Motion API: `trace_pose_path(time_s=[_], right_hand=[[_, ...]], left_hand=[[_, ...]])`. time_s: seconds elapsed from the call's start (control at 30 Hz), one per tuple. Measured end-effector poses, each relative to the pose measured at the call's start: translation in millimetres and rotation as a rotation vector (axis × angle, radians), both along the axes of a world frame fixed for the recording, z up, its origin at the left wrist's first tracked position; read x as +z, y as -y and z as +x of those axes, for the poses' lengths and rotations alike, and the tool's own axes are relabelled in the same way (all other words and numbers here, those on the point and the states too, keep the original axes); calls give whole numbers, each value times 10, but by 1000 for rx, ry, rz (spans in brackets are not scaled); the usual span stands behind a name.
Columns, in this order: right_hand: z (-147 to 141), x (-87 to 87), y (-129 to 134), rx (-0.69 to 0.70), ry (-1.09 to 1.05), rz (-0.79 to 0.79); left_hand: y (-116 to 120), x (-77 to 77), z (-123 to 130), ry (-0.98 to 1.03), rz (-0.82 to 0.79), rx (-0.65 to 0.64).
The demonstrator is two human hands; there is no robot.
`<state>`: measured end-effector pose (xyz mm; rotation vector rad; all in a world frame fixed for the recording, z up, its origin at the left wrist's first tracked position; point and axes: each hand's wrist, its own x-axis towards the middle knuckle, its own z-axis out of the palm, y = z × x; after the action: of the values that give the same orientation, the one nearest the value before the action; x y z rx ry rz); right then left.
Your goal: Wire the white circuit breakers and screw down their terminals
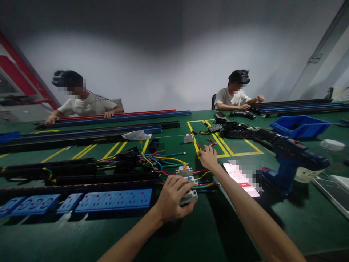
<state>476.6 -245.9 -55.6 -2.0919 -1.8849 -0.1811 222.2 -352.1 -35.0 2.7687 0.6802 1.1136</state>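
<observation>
The left hand [174,198] is partly curled, thumb and forefinger on either side of the nearest breaker [191,197], which it holds toward the near edge of the worktop [68,240]. Its fingers cover the left part of this breaker and of the middle breaker [194,181] beside it; the far breaker [184,170] shows more fully. Coloured wires [174,158] surround the group; their routing under the hand is hidden.

The right hand [208,157] is extended farther toward the far edge, fingers bent, fingertips at a small red part [198,145]. Contact and finger opening cannot be determined: the fingers overlap the part. A separate breaker [188,138] stands just beyond this hand.

The blue sockets [114,201] lie along the near left of the worktop; the leftmost is cut off by the frame. Toward the right end, the drill [289,160] partly hides a jar [302,174]. The phone [241,180] lies between the drill and the right forearm, its right side blurred. The near edge is mostly out of frame.

Beyond the far edge, two co-workers sit at long rails [122,116]; details of the right-hand person's fingers are too small to resolve.
</observation>
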Motion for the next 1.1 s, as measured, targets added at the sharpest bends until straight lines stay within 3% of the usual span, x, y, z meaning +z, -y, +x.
trace_pose_path(time_s=[0.23,0.4,0.5,0.57,0.67,0.73,0.8,0.9,1.1], right_hand=[[37,42,112,83,-59,67],[24,285,463,152,-229,183],[61,425,756,205,-362,175],[107,490,950,363,-541,26],[172,537,1173,679,-868,-400],[188,534,1251,768,-946,-651],[179,504,1280,773,-930,-794],[138,438,1275,743,-889,-837],[57,379,1278,709,-870,-741]], left_hand=[[18,-13,-4,0,2,2],[33,-5,0,19,30,9],[12,-29,11,-6,9,3],[0,-48,23,-26,-6,-1],[-5,-70,46,-59,-22,-8],[-4,-82,62,-91,-34,-11],[-4,-95,74,-122,-44,-16],[-10,-109,84,-147,-49,-19],[-17,-116,89,-163,-47,-15]])
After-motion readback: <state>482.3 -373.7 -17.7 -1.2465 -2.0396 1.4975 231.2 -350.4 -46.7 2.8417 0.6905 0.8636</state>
